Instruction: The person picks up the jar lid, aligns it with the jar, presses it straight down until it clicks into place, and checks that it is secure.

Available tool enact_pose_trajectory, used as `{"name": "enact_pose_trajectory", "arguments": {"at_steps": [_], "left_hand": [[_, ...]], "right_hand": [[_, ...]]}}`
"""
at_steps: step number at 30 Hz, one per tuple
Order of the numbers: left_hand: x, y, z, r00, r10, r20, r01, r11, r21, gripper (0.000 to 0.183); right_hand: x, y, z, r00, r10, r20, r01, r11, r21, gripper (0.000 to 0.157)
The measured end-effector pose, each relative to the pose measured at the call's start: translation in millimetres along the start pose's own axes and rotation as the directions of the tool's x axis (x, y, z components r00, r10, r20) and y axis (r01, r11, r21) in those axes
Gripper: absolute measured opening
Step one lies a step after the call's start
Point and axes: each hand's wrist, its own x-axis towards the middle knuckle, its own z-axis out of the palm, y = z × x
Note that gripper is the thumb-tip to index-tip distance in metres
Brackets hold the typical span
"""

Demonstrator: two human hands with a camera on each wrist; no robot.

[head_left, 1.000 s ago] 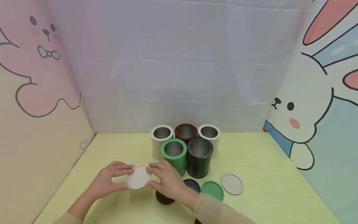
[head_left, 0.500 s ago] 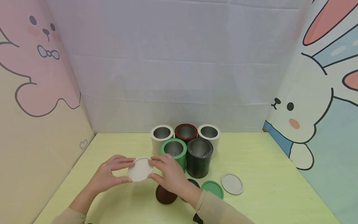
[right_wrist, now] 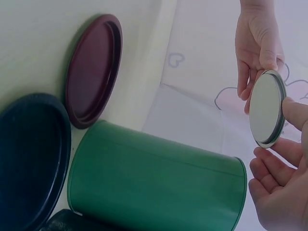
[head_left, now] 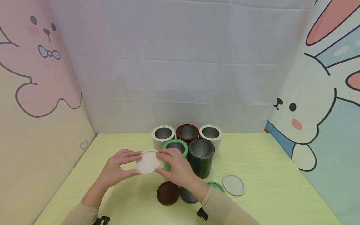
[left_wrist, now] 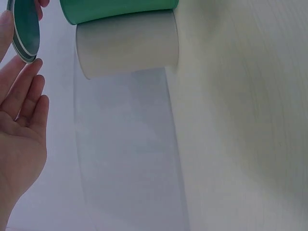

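Note:
A white round can lid [head_left: 148, 161] is held up off the table, its flat face tilted toward the head camera. My left hand [head_left: 119, 165] pinches its left edge between thumb and fingers, and my right hand [head_left: 175, 165] pinches the right edge the same way. Behind the right fingers stands an uncovered green can [head_left: 180, 144], partly hidden. In the left wrist view the lid [left_wrist: 27, 28] looks greenish at the frame's edge, above the left palm [left_wrist: 23, 144]. The right wrist view shows both hands at the lid [right_wrist: 266, 109], beside the green can [right_wrist: 156, 178].
Uncovered cans cluster at the back: a white one [head_left: 158, 144], a dark red one [head_left: 187, 126], another white one [head_left: 217, 144] and a black one [head_left: 200, 167]. On the table lie a brown lid [head_left: 167, 193], a black lid [head_left: 189, 196], a green lid [head_left: 216, 185] and a white lid [head_left: 234, 184].
Both hands have carried the white lid upward in the head view and slightly right, nearer the green can. The brown lid, partly covered before, now shows whole; the right forearm covers more of the green lid.

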Motion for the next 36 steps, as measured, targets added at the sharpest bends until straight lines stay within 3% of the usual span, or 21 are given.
{"name": "enact_pose_trajectory", "arguments": {"at_steps": [8, 18, 25, 36], "left_hand": [[17.0, 6.0, 10.0, 1.000, -0.020, -0.010, 0.020, 1.000, 0.005, 0.052], [40.7, 10.1, 19.1, 1.000, -0.028, 0.011, 0.027, 0.998, 0.060, 0.053], [62.0, 10.6, 20.7, 1.000, 0.004, 0.024, -0.006, 0.997, 0.077, 0.056], [90.9, 10.5, 18.2, 0.990, -0.105, 0.097, 0.097, 0.992, 0.084, 0.056]], "right_hand": [[1.2, 17.2, -10.2, 1.000, -0.012, -0.017, 0.012, 1.000, 0.008, 0.051], [9.0, 37.0, -25.8, 0.999, 0.016, 0.049, -0.016, 1.000, 0.007, 0.054], [19.5, 47.1, -37.0, 0.997, 0.022, 0.072, -0.021, 1.000, -0.009, 0.053], [36.8, 62.6, -42.8, 0.979, 0.140, 0.149, -0.143, 0.990, 0.008, 0.054]]}}
